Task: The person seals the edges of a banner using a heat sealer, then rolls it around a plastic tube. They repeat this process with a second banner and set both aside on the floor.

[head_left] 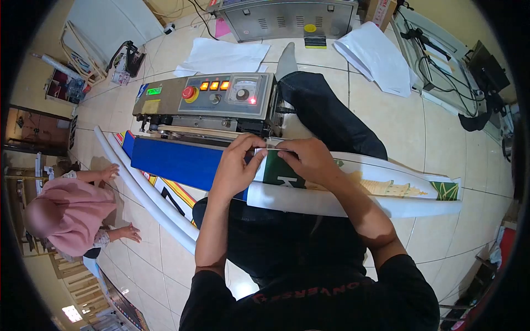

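Between four and five o'clock from the control-panel machine (pixel 218 94), our left grip (pixel 237 165) and right grip (pixel 310 160) pinch the upper edge of the printed banner (pixel 276 168), which trails toward three o'clock. We judge the step edge alignment; next move calls for even tension.

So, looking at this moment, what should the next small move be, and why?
Probably ease the pinched edge of the printed sheet leftward into the machine. The left hand and right hand both grip that edge near the machine's right end, and its orange buttons are lit, suggesting it is powered.
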Demonstrator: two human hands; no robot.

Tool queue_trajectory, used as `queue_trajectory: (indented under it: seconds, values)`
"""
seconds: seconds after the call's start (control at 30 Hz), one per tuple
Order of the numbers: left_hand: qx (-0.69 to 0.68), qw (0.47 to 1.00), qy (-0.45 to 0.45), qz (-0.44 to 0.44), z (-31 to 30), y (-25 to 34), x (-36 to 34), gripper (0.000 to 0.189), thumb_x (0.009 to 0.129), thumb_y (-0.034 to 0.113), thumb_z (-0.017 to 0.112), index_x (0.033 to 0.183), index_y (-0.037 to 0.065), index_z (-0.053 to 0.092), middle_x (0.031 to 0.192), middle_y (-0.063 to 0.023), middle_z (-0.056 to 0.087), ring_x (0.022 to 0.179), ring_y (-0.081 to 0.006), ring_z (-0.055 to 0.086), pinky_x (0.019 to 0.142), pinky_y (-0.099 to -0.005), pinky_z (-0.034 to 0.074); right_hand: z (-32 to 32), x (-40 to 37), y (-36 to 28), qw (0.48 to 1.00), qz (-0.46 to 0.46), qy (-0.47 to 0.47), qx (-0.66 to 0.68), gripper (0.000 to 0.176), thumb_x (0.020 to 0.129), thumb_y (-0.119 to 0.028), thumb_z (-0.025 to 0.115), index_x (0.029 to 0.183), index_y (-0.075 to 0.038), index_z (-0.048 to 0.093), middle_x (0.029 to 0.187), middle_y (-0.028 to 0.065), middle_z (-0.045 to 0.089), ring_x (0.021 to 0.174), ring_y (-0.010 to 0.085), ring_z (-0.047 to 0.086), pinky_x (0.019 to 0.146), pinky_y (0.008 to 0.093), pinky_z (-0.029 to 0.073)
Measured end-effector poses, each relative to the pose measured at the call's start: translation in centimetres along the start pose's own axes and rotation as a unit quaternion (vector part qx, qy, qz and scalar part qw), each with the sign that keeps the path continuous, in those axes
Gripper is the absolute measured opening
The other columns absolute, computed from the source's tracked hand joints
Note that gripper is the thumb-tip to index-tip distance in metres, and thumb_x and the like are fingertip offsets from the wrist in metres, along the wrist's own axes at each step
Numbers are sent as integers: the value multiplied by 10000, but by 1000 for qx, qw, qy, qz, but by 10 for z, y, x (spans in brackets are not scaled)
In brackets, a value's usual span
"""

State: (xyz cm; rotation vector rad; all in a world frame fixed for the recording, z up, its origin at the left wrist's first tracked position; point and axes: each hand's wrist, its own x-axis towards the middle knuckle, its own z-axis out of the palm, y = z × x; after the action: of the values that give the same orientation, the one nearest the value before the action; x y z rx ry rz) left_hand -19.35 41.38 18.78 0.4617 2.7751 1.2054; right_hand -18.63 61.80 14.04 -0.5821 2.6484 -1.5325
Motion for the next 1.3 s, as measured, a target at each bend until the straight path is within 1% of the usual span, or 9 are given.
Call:
queue_trajectory:
  seconds: [0.2, 0.37, 0.57, 0.63, 0.8, 0.93, 1.0, 1.03, 1.3]
  values:
    - [-68, 998, -11, -12, 9, -12, -3, 152, 882, 125, 693, 985, 17, 720, 844, -131, 702, 641, -181, 590, 580, -296, 459, 1, 1, 4, 999, -26, -30, -12, 178, 896, -200, 636, 986, -61, 704, 839, 173, 681, 754, 362, 651, 689, 411, 503]
    - [-121, 990, 12, -68, 16, -21, -6, 138, 894, 138, 705, 954, 15, 718, 668, -16, 626, 580, -72, 487, 529, -254, 390, -17, -16, 12, 999, -34, -23, 8, 161, 907, -182, 630, 981, -50, 687, 827, 180, 673, 725, 370, 645, 656, 396, 498]
    - [-241, 960, 72, -120, 42, -30, -18, 131, 932, 145, 683, 953, 17, 669, 642, 61, 519, 553, -11, 388, 481, -212, 290, -68, -61, 46, 993, 33, -102, -40, 135, 910, -142, 634, 968, -21, 649, 799, 198, 660, 712, 375, 646, 638, 394, 493]
    - [-279, 946, 103, -128, 52, -36, -20, 136, 947, 149, 671, 953, 16, 645, 652, 89, 495, 558, -2, 367, 482, -209, 272, -86, -76, 55, 992, 54, -112, -30, 190, 940, -218, 592, 951, -40, 656, 806, 205, 661, 755, 384, 646, 674, 438, 503]
    - [-310, 934, 126, -125, 82, -64, -25, 146, 946, 156, 673, 943, 10, 658, 686, 85, 516, 610, -3, 386, 525, -197, 293, -102, -109, 83, 988, 71, -129, -51, 175, 948, -192, 582, 948, -32, 651, 795, 199, 651, 740, 373, 646, 669, 427, 503]
    - [-248, 949, 129, -146, 99, -61, -22, 173, 946, 176, 671, 945, 3, 674, 665, 62, 544, 601, -22, 420, 527, -204, 344, -113, -112, 98, 982, 91, -161, -39, 148, 946, -168, 591, 936, -28, 639, 772, 184, 638, 705, 365, 625, 648, 409, 491]
    - [-135, 971, 151, -130, 107, -64, -17, 166, 934, 180, 681, 968, 17, 674, 607, 24, 543, 576, -27, 432, 510, -220, 364, -119, -113, 106, 984, 89, -152, -35, 155, 956, -174, 587, 931, -28, 632, 757, 169, 632, 688, 348, 607, 640, 391, 481]
    - [-105, 974, 161, -122, 104, -54, -13, 149, 906, 168, 710, 934, 25, 677, 572, -13, 548, 555, -31, 442, 502, -229, 376, -124, -113, 109, 980, 105, -164, -29, 161, 959, -179, 588, 931, -26, 630, 755, 163, 632, 681, 329, 604, 642, 381, 479]
    - [-128, 963, 203, -120, 119, -57, -2, 141, 861, 117, 752, 869, 13, 658, 578, -8, 578, 551, -24, 459, 502, -219, 383, -130, -113, 127, 962, 194, -190, 19, 192, 970, -204, 597, 899, -25, 605, 675, 63, 552, 627, 151, 476, 609, 303, 430]
